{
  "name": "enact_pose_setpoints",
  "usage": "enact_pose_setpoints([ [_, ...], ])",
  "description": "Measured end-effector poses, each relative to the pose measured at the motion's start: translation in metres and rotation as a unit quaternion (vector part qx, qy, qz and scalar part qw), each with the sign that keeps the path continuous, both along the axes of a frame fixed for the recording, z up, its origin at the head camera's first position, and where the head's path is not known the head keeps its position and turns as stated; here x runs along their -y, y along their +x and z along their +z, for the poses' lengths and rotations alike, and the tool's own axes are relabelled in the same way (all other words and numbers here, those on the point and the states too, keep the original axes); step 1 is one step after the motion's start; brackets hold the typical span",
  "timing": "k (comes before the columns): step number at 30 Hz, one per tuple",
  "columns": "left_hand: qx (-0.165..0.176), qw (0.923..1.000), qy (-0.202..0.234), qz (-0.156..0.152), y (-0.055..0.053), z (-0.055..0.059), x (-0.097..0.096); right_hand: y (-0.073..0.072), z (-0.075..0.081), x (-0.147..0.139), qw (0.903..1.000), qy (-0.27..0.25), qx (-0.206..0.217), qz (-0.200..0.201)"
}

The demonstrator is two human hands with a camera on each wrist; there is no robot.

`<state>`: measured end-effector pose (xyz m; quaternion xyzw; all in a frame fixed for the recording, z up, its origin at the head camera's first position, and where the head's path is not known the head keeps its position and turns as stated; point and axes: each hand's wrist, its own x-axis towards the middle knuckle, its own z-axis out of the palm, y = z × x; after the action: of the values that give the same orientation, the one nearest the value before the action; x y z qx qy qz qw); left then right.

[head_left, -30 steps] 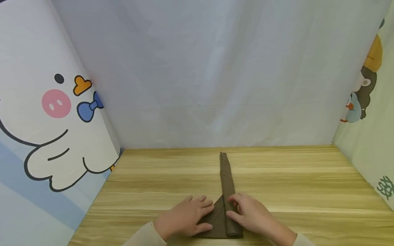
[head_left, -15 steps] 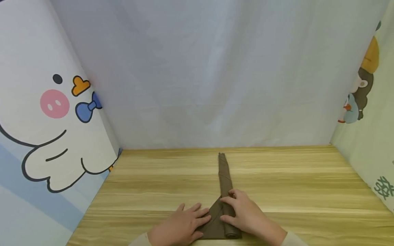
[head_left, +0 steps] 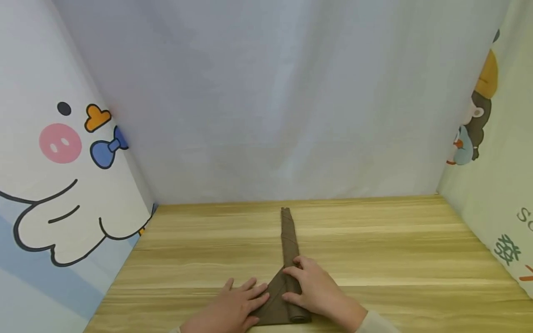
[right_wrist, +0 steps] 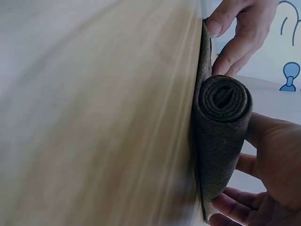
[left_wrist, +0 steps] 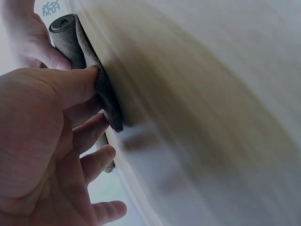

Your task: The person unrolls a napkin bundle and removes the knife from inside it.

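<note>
A dark brown cloth [head_left: 290, 252] lies on the table, rolled into a long tube that narrows toward the far end. Its near end shows a spiral of layers in the right wrist view, where the roll [right_wrist: 221, 141] is largest. A flat triangular part [head_left: 272, 306] of it extends left from the roll. My left hand [head_left: 226, 307] rests on that flap's left side with fingers spread, its thumb near the front edge. Bent over the roll's near half, my right hand [head_left: 318, 289] holds it, thumb and fingertips reaching across to its left side.
The wood-grain table [head_left: 374, 240] extends around the cloth on both sides and behind it. A pale curtain [head_left: 266, 115] hangs at the table's back edge. Printed cartoon panels stand at the left [head_left: 66, 203] and right [head_left: 479, 185].
My right hand has reached farther left across the roll. The left hand has drawn back slightly along the flap. The head view has turned a little right, so everything appears shifted left.
</note>
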<state>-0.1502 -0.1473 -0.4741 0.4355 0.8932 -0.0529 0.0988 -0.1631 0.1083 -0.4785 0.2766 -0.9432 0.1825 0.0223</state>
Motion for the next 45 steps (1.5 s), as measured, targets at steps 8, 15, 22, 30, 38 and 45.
enact_pose_setpoints([
  [8,0.013,0.9995,0.017,0.023,0.001,-0.002,0.018,0.002,0.004,0.023,0.9995,0.027,0.012,-0.013],
  [15,0.024,0.9992,0.014,0.029,0.001,-0.003,0.022,0.008,0.009,0.035,0.9979,0.051,0.032,-0.025],
  [22,0.022,0.9994,0.008,0.027,0.002,-0.001,0.024,0.009,0.010,0.035,0.9972,0.061,0.035,-0.024],
  [30,0.005,0.9996,0.016,0.021,0.005,0.002,0.027,0.009,0.012,0.033,0.9969,0.061,0.040,-0.029],
  [38,0.001,0.9999,0.009,0.012,0.003,0.001,0.028,0.012,0.014,0.025,0.9964,0.055,0.059,-0.028],
  [45,0.001,0.9995,0.026,0.018,0.006,-0.001,0.029,0.015,0.015,0.017,0.9961,0.027,0.077,-0.034],
])
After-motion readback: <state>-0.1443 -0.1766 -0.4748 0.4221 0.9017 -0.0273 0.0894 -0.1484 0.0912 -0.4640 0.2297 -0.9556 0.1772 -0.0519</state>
